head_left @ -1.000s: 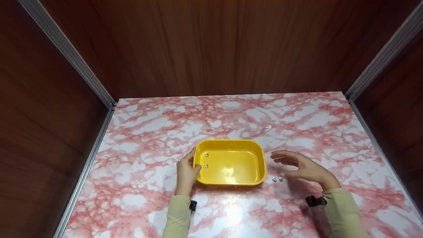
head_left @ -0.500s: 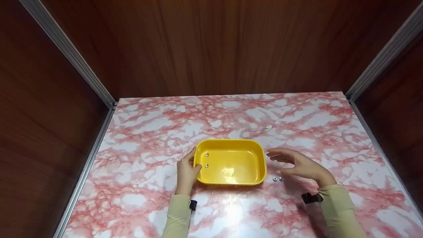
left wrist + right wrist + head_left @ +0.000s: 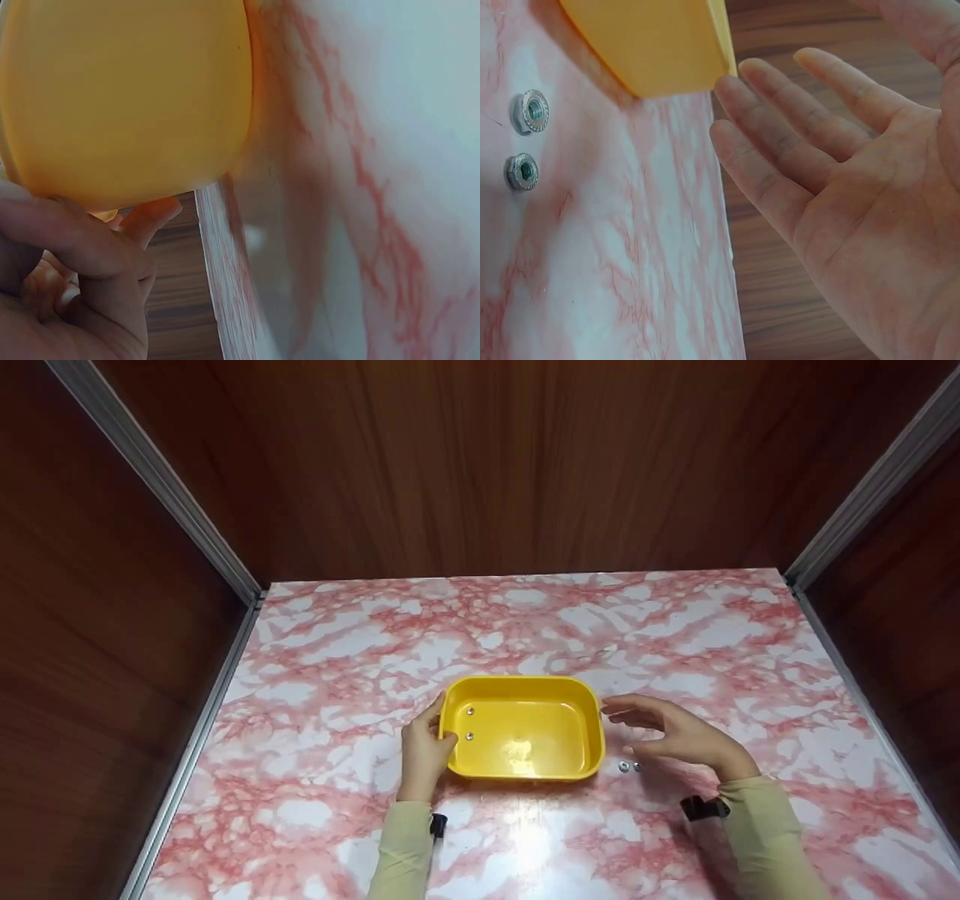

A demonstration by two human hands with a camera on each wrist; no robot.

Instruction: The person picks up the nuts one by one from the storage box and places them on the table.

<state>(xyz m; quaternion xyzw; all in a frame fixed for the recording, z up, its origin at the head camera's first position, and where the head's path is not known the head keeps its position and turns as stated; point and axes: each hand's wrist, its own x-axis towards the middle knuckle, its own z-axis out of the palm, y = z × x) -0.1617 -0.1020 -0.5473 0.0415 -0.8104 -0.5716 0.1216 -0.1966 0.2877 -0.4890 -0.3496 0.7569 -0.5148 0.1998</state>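
Note:
A yellow plastic bin (image 3: pixel 541 727) sits on the table in the head view. My left hand (image 3: pixel 422 751) grips its left wall, thumb over the rim; the left wrist view shows curled fingers (image 3: pixel 97 247) by the bin's yellow wall (image 3: pixel 127 97). Two small shiny metal pieces, an upper one (image 3: pixel 470 711) and a lower one (image 3: pixel 469 736), lie inside near that end. My right hand (image 3: pixel 686 741) hovers by the bin's right side, fingers extended, palm holding nothing. Below it, two flange nuts, a larger one (image 3: pixel 532 112) and a smaller one (image 3: pixel 522 172), rest on the table.
The red-and-white marbled tabletop (image 3: pixel 360 645) spreads around the bin. A dark wood-grain panel (image 3: pixel 480 472) rises at the back, with more panels and metal rails (image 3: pixel 202 532) along the sides.
My right hand has shifted left, its fingertips coming closer to the bin's right rim. My left hand, the bin and the nuts stay where they were.

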